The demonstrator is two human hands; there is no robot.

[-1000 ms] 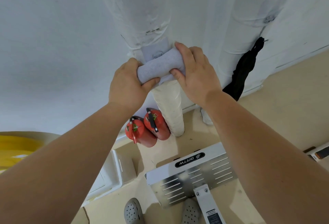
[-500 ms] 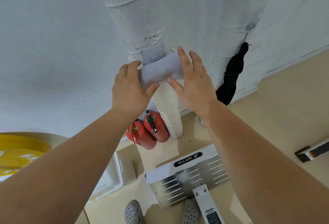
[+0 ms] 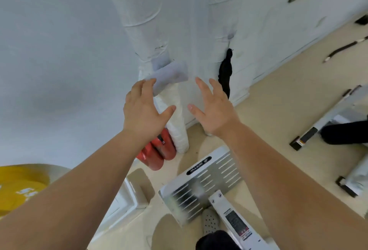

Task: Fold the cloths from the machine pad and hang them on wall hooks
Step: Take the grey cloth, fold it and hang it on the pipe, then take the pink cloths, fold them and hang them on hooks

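Note:
A folded light grey cloth (image 3: 171, 74) hangs against the white wrapped pipe (image 3: 139, 17) on the wall, just below a grey hook patch (image 3: 160, 61). My left hand (image 3: 143, 110) is below it with fingers spread, the fingertips close to the cloth's lower left edge; whether they touch is unclear. My right hand (image 3: 213, 106) is spread open to the right of the cloth, apart from it. A black cloth (image 3: 225, 72) hangs from a second hook (image 3: 230, 49) on the wall further right.
Two red fire extinguishers (image 3: 159, 150) stand at the pipe's foot. A metal machine base plate (image 3: 201, 184) lies on the beige floor by my feet. A yellow disc (image 3: 18, 188) is at the left, more white machine parts (image 3: 338, 110) at the right.
Both hands have let go of the grey cloth and drawn back down with fingers spread. The cloth stays hanging on the wall. The view has swung rightward.

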